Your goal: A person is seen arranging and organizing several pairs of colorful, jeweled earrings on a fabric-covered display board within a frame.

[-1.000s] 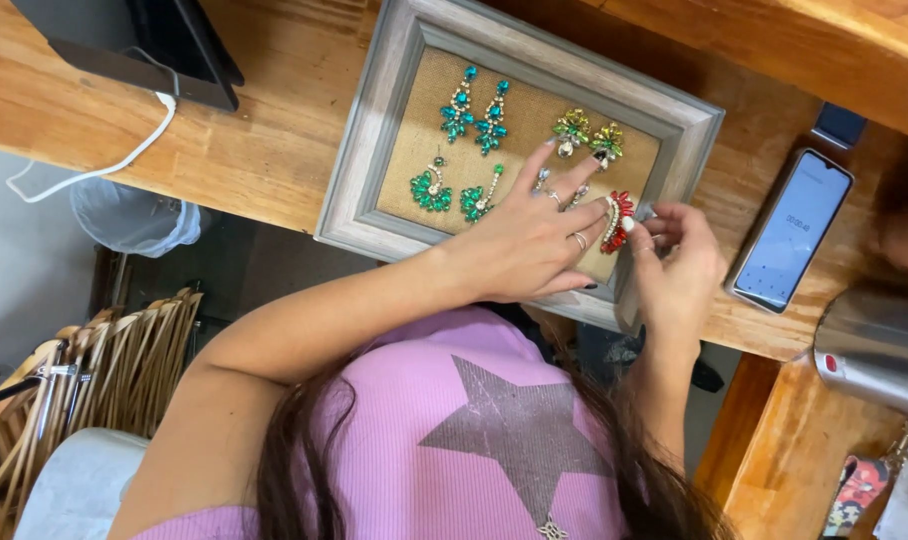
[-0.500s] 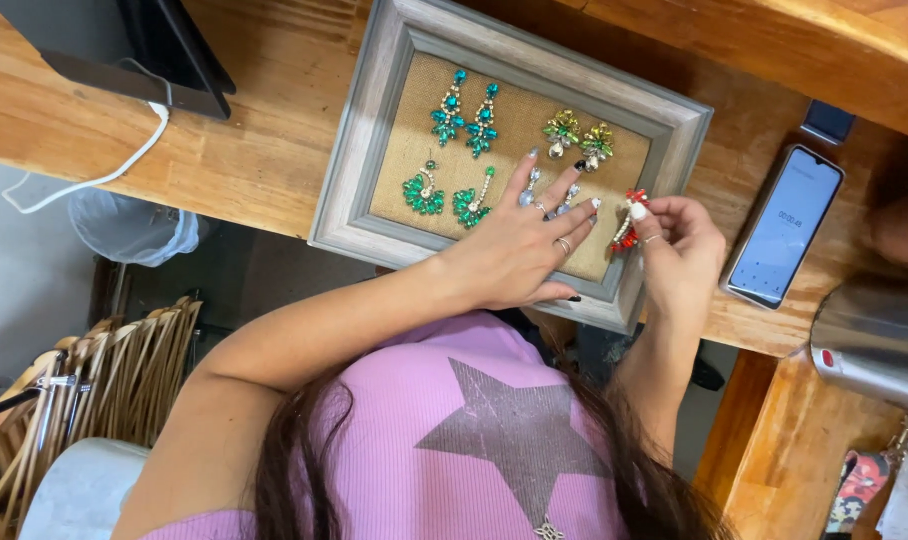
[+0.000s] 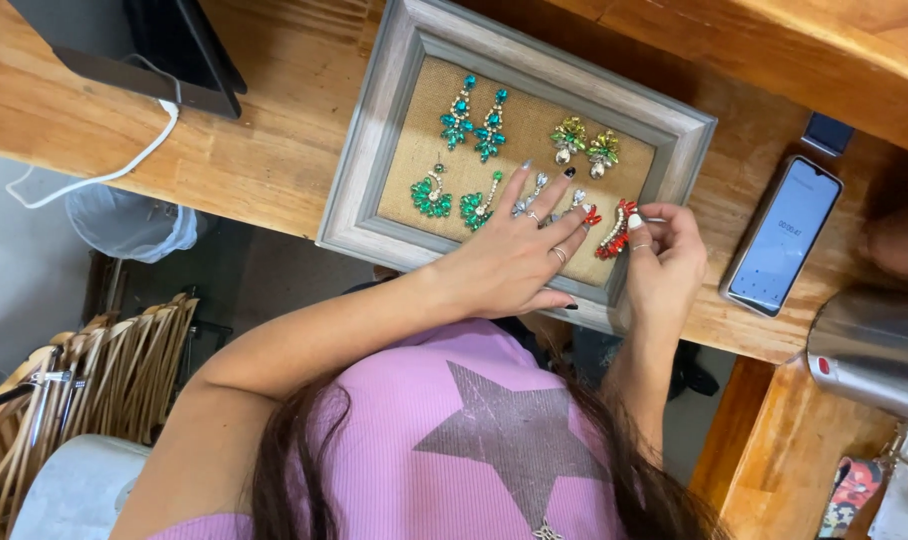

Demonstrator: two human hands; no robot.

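A grey wooden picture frame with a burlap backing lies on the wooden counter. Pinned to the burlap are a teal earring pair, a green pair, a yellow-green pair and silver earrings. My left hand rests flat on the burlap, fingers spread, its fingertips beside the silver earrings. My right hand is at the frame's right edge, thumb and fingers pinching a red and white earring. A second red earring sits just left of it.
A phone with a lit screen lies right of the frame, a small dark blue object above it. A black stand and white cable are at the left. A lined bin, wicker chair and metal cylinder surround me.
Both hands stay nearly where they were. My right fingers keep working at the red earring on the frame's right side, and the view has shifted slightly.
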